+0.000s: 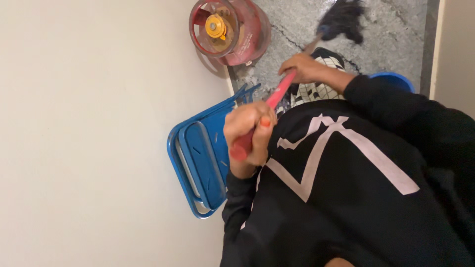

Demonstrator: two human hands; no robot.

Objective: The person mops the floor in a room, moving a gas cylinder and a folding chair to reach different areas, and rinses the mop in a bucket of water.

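Note:
Both my hands grip a broom with a red handle. My left hand is closed around the handle's top end, close to my chest. Farther down the handle, my right hand holds it above my black-and-white checked trouser leg. The broom's dark bristles are blurred over the grey mottled floor. My black sweatshirt with a white line design fills the lower right.
A red gas cylinder with a yellow valve stands on the floor by the pale wall. A blue folded chair leans on that wall beside my left arm. Part of a blue round container shows behind my right sleeve.

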